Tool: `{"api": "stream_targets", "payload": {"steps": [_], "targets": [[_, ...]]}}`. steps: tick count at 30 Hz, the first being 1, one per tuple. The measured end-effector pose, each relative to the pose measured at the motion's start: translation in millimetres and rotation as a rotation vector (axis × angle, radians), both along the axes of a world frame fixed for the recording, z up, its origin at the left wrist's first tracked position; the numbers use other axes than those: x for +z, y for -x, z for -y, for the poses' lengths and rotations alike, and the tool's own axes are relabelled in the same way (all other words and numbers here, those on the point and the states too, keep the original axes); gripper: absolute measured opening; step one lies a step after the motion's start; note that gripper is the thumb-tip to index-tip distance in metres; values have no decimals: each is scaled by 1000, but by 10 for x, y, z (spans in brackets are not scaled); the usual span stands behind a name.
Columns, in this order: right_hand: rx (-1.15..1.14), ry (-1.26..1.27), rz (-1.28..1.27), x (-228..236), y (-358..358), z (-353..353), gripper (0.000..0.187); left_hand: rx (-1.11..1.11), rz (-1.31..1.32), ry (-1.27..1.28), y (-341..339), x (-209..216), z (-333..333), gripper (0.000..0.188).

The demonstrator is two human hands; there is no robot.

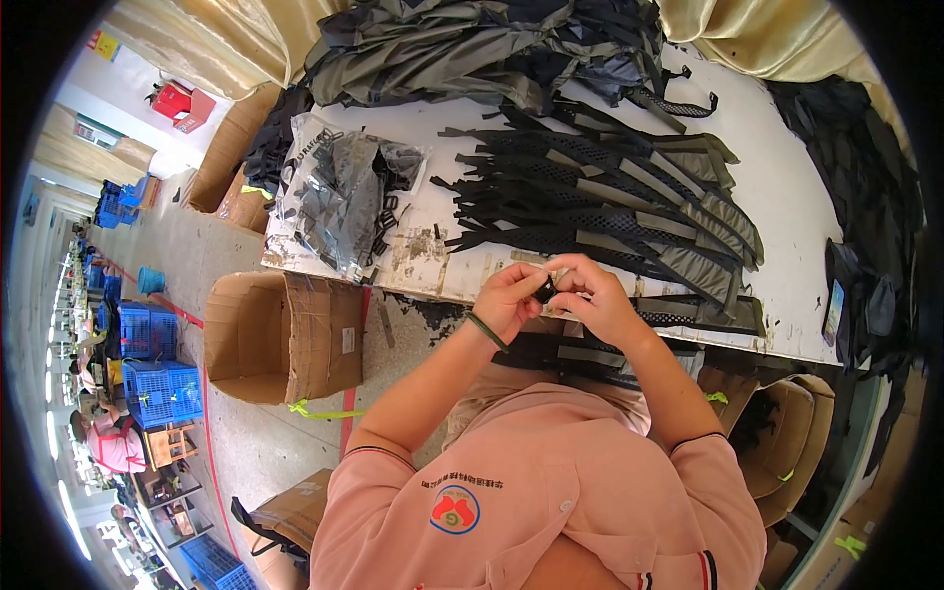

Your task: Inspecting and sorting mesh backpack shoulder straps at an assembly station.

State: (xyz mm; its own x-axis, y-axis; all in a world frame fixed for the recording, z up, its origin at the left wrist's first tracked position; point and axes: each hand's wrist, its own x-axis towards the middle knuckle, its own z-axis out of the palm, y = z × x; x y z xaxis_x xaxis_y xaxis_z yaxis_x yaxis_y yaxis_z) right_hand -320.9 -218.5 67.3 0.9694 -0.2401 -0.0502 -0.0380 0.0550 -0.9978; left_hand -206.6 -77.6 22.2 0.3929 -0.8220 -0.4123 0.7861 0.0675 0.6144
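Both hands are up close together over the near edge of the table, pinching the same thing: the left hand [508, 300] and the right hand [593, 295] have their fingertips closed on a small black plastic buckle piece [544, 290], with what looks like a pale strap end [557, 267] poking out above it. That little part looks light, hard and a bit slick, so I'd guess a fingertip pinch on its sides is the way to hold it, while the webbing is floppy and wants guiding near its end. Just past the hands lies a row of black mesh and grey padded shoulder straps [610, 211] fanned across the white worktable [796, 197]. Left of those sits a clear plastic bag of black buckles [339, 197], and at the far end a heap of grey-green fabric bags [462, 49]. An open cardboard box [285, 334] stands on the floor to the left. The buckle is mostly covered by fingers, so its exact shape is hard to make out.
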Motion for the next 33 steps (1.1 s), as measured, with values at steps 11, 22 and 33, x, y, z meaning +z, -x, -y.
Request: {"api": "stream_targets", "payload": {"steps": [11,22,33], "targets": [[-186,760,366,49,-24,12,15,134,97,43,184,159,85,9],[-128,-147,-71,-110,46,-35,26,218,602,17,188,129,120,9],[-404,697,330,3,33,-248,17,312,598,-34,182,123,149,10]]}}
